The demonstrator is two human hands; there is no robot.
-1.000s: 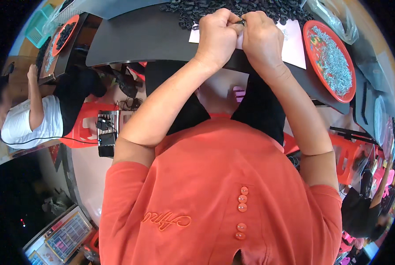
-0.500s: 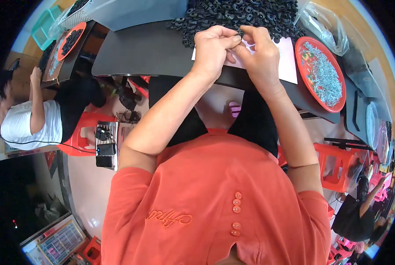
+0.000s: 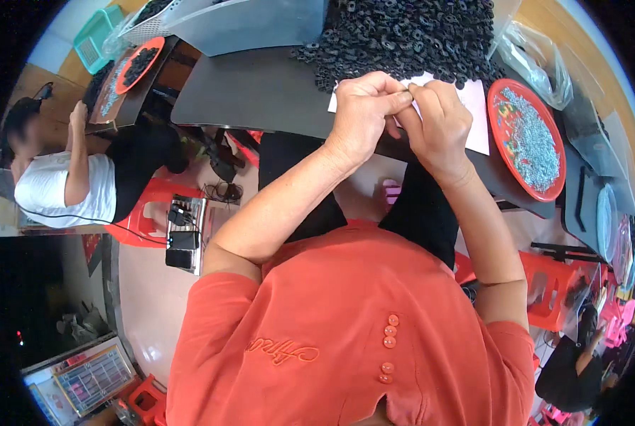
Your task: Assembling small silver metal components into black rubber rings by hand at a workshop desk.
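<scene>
Over the table's near edge, my left hand [image 3: 364,117] and my right hand [image 3: 440,131] meet with their fingertips pinched together. Whatever is between them is too small and too covered by the fingers to name. Beneath the hands lies a pale pinkish sheet of paper [image 3: 476,117]. Just beyond the fingers spreads a large heap of small black ring-like parts [image 3: 410,35]. To the right of my right hand, a red oval plate [image 3: 498,142] holds many tiny shiny bluish-silver pieces [image 3: 534,149], with a few yellow and green bits at its left side.
A grey plastic bin [image 3: 250,32] stands at the back left of the dark table [image 3: 253,89]. Clear plastic bags [image 3: 538,67] lie at the back right. On the left a co-worker in a white shirt [image 3: 72,184] sits at another table with a red plate [image 3: 160,53] of black parts.
The whole view has shifted, so things sit lower and further right. My right hand's raised fingers have curled in toward the left fingertips; the hands stay together.
</scene>
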